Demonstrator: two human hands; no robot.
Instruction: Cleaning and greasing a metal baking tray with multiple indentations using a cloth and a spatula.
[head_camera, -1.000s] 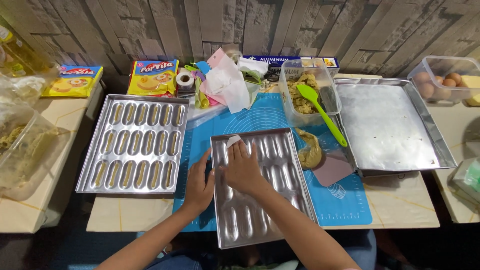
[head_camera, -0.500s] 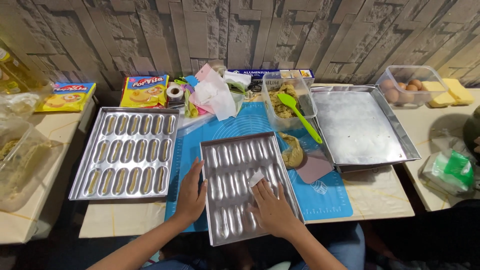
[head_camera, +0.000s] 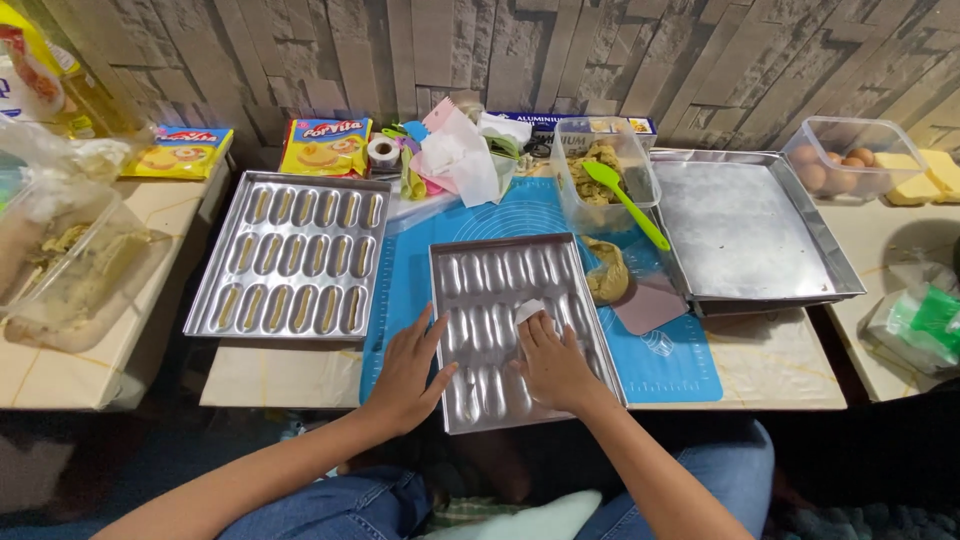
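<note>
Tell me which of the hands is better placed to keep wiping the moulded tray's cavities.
Probably the right hand: it already presses a small white piece onto the moulded tray among the cavities. The left hand lies flat on the tray's left edge, apparently steadying it.

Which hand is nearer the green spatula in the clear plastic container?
Right. The right hand lies on the metal mould tray, below the green spatula; the left hand rests at the tray's left edge, farther away.
</note>
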